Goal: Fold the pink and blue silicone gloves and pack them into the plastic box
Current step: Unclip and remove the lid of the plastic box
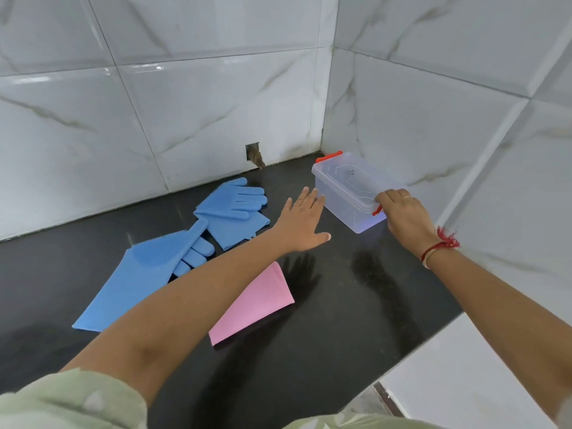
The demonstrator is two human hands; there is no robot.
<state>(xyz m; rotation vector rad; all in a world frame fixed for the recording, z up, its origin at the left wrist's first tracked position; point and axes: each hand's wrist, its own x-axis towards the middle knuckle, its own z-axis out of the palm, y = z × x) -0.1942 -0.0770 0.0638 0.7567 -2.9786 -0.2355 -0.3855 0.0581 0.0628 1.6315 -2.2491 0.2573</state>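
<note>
A clear plastic box (343,196) with a lid and red latches stands in the far right corner of the black counter (340,320). My right hand (402,212) grips the near red latch at the box's front end. My left hand (305,221) hovers flat with fingers spread, its fingertips at the box's left side. Two blue silicone gloves lie to the left: one (235,209) folded near the wall, the other (139,280) spread long toward me. A pink glove (257,305) lies under my left forearm; only its cuff shows.
White marble-look tiled walls (185,103) close off the back and right sides of the counter. A small hole (254,154) in the back wall sits at counter level. The counter's front right edge (411,354) drops to a white surface.
</note>
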